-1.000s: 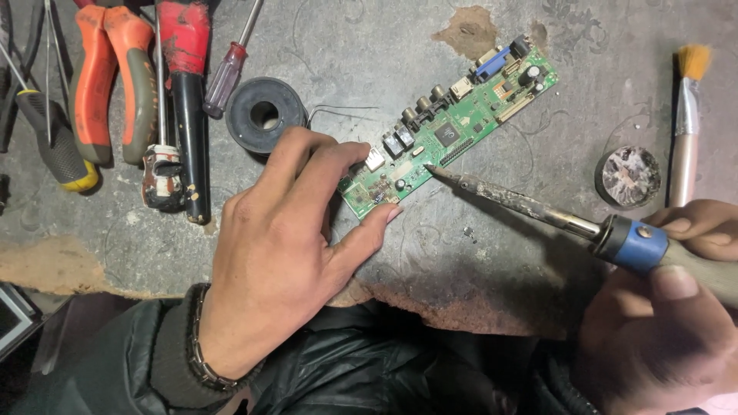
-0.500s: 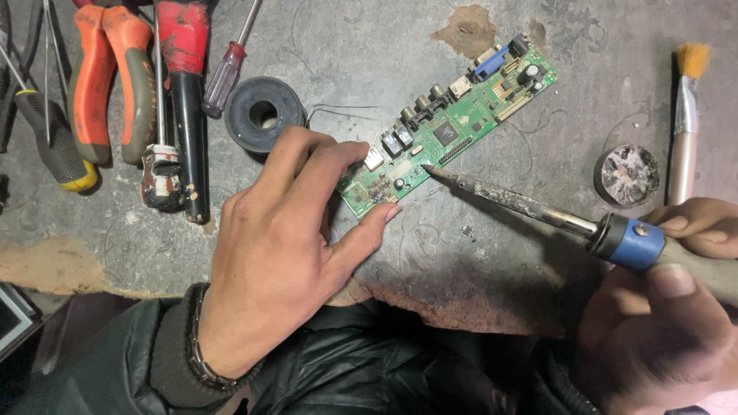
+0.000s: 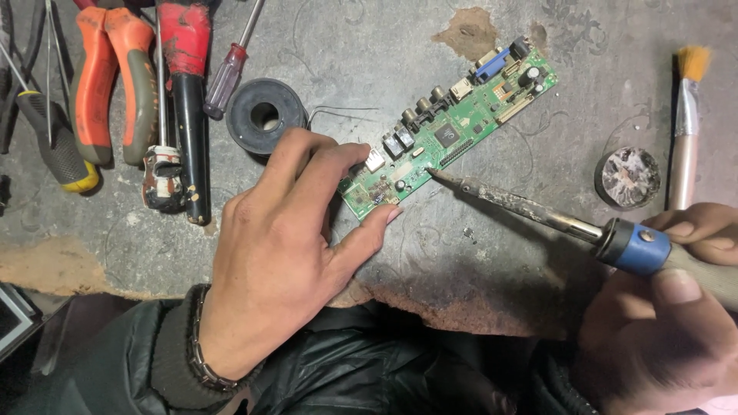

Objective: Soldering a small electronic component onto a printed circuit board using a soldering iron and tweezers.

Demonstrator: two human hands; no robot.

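A long green circuit board (image 3: 461,127) lies diagonally on the worn grey bench. My left hand (image 3: 288,238) rests on the bench and pinches the board's near end between thumb and fingers. My right hand (image 3: 669,315) grips the blue-collared handle of a soldering iron (image 3: 538,211). The iron's dark tip touches the board's lower edge near its middle.
A black solder spool (image 3: 264,115) with loose wire sits left of the board. Pliers with orange handles (image 3: 108,84), a red-handled tool (image 3: 188,92) and screwdrivers (image 3: 231,65) lie at the upper left. A small round tin (image 3: 629,177) and a brush (image 3: 684,123) stand at the right.
The iron's tip has crept slightly left along the board's edge. My left hand keeps its hold on the board.
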